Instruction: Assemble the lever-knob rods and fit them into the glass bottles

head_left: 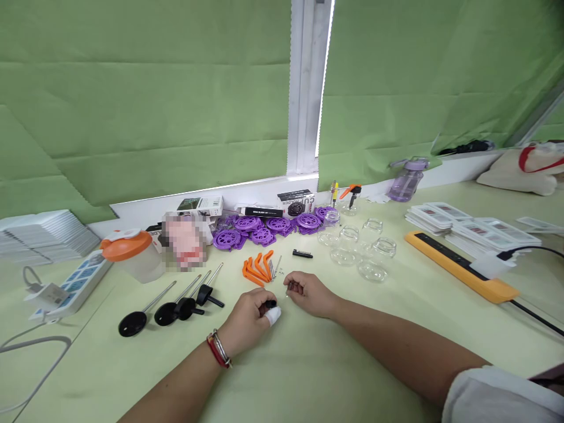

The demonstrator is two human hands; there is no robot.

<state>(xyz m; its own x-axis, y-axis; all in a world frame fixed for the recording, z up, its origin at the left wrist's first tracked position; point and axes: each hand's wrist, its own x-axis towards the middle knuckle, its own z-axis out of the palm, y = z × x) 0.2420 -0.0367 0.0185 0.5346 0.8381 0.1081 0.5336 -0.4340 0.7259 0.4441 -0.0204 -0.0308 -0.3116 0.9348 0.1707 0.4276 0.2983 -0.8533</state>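
My left hand [247, 320] is closed around a small black part [270, 304], with white wrapping [273, 316] on one finger. Just to its right, my right hand [311, 294] is low over the table, fingertips pinched together; whatever they hold is too small to name. Beyond the hands lie curved orange handles [256, 269] beside several thin metal rods [274, 269]. A short black piece [302, 254] rests farther back. Left of my left hand are black round parts with metal shafts [166, 314]. Several clear glass jars [372, 269] stand to the right.
Purple plastic parts [278, 225] are heaped along the back near small boxes [296, 202]. An orange-lidded cup [137, 258] and white power strip [88, 282] are left. On the right are an orange power strip [462, 271], stacked cards [480, 232] and a purple bottle [406, 181].
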